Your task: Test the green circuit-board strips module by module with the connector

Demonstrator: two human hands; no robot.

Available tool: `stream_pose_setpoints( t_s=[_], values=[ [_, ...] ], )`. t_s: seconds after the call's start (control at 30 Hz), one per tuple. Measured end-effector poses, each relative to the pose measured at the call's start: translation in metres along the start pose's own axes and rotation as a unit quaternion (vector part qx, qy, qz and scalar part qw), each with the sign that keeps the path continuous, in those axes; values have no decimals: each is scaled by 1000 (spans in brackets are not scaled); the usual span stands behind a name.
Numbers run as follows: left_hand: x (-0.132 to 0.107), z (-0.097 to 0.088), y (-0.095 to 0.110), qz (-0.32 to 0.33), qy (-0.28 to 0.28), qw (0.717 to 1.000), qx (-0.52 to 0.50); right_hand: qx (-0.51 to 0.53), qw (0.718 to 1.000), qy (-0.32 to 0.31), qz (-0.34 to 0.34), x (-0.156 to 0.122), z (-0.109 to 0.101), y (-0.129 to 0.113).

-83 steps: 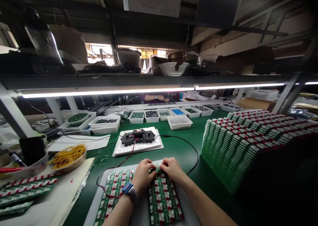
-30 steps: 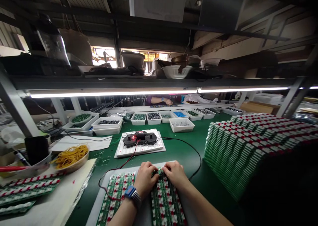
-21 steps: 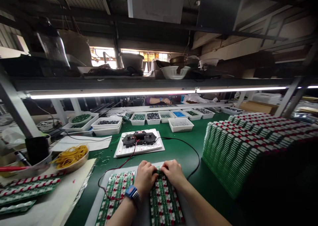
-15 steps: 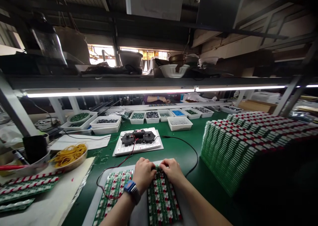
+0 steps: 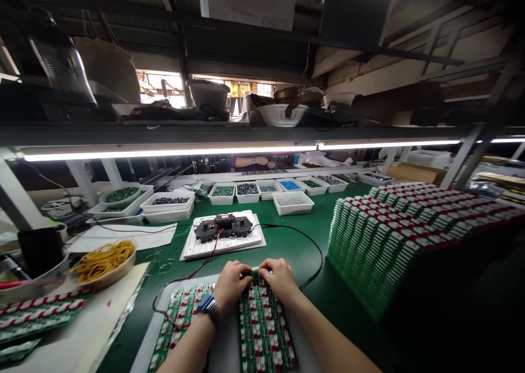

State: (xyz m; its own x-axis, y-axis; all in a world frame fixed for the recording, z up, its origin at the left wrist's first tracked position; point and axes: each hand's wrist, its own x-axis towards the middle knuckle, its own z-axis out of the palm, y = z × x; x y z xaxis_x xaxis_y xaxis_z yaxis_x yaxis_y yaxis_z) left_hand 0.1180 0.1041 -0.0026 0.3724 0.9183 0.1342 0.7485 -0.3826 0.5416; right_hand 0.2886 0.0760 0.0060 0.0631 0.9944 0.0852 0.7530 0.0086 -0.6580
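Note:
Both my hands meet at the far end of a green circuit board panel (image 5: 266, 329) covered with rows of white and red connectors. My left hand (image 5: 233, 285), with a blue-faced watch on its wrist, has its fingers bent and pinched at the panel's far left corner. Opposite it, my right hand (image 5: 279, 279) pinches the far right corner with thumb and forefinger. The far edge of the panel shows between the fingertips. A second circuit board panel (image 5: 180, 318) lies to the left, partly behind my left forearm. Both panels rest on a pale mat (image 5: 225, 337).
A tall stack of circuit board panels (image 5: 369, 252) stands at right. Ahead, a black device (image 5: 223, 228) on a white tray trails red and black wires. White bins of small parts (image 5: 293, 202) line the back. Yellow rubber bands (image 5: 104, 261) fill a bowl at left. A co-worker's arms (image 5: 254, 161) show beyond.
The whole view has shifted slightly, so most things sit further left. My hands stay at the panel's far end, fingertips slightly further apart, with more of its edge visible.

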Motion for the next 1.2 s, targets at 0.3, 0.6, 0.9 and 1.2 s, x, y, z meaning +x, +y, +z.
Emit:
stream_pose_setpoints(
  t_s=[0.3,0.6,0.9,1.2],
  values=[
    [1,3,-3,19,11,1000,-7,6,1000,-25,8,3,-3,4],
    [1,6,-5,9,-11,1000,13,-30,1000,-1,1,4,4,6],
    [-1,6,-1,-2,-8,1000,20,-46,998,1,39,4,7,0],
    [0,6,0,-9,-21,999,28,-41,994,-59,80,21,3,-1]
  ],
)
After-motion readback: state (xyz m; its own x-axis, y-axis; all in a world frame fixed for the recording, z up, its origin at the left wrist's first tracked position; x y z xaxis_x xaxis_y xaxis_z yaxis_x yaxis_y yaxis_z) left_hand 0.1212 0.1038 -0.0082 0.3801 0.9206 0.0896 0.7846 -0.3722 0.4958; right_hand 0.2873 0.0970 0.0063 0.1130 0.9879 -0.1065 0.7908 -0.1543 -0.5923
